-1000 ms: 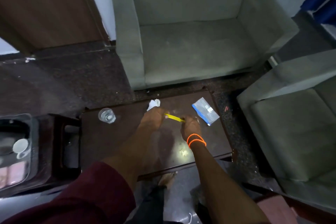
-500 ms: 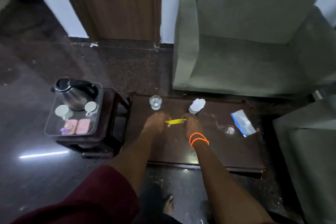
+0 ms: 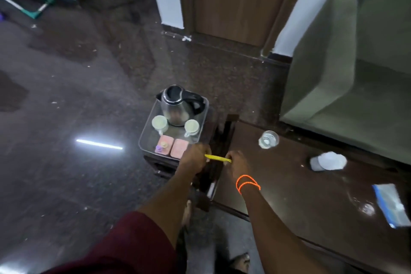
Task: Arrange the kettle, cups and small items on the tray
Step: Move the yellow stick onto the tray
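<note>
A clear tray (image 3: 144,138) rests on a small dark side stand. On it stand a steel kettle (image 3: 175,104) with a black handle, two pale cups (image 3: 159,123) (image 3: 191,127) in front of it, and two pink packets (image 3: 179,148), one with a small purple item on top. My left hand (image 3: 194,158) and my right hand (image 3: 237,162) each pinch one end of a thin yellow sachet (image 3: 217,158), held just off the tray's near right corner, over the gap between the stand and the dark table (image 3: 289,189).
On the dark table stand a glass (image 3: 268,139), a glass holding white tissue (image 3: 327,161), another clear glass (image 3: 367,208) and a blue-and-white packet (image 3: 391,204). A green armchair (image 3: 347,78) stands behind it. A wooden door and dark glossy floor lie beyond the stand.
Both hands have carried the yellow sachet left, from over the table to the tray's near corner. The view has swung left, bringing the tray towards the middle.
</note>
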